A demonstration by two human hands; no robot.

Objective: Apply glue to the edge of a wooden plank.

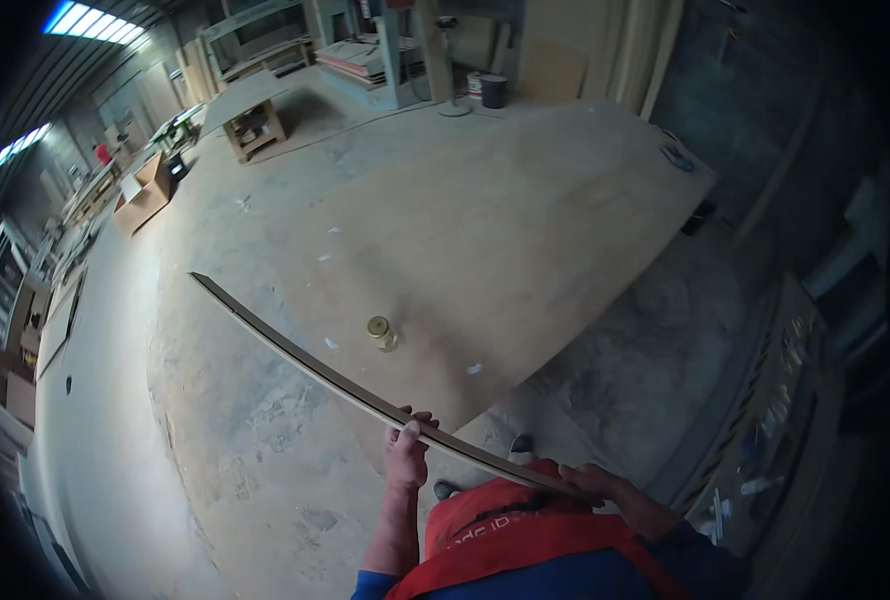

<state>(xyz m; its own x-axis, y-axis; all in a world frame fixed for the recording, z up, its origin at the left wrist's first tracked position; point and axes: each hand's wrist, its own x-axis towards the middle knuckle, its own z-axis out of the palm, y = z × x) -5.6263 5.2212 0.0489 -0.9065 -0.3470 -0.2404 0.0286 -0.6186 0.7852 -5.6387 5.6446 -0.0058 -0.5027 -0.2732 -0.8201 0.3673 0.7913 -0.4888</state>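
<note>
A long, thin wooden strip [305, 368] with a dark groove or band along it slants across in front of me. Its far end points up and to the left, over the floor. Partway along, my left hand [407, 446] is closed around it, thumb on top. My right hand [590, 483] grips the strip near its close end, beside my red apron [525, 520]; some of those fingers are hidden. Beyond the strip, a glass jar with a gold lid [381, 334] stands on a large brown board [475, 220], touched by neither hand.
Small white scraps lie on the board, and a blue object [676, 157] rests at its far right corner. Dark buckets [493, 92] stand behind it. A low worktable [250, 112] and a cardboard box [145, 192] are far left. A cluttered shelf [780, 400] runs along my right.
</note>
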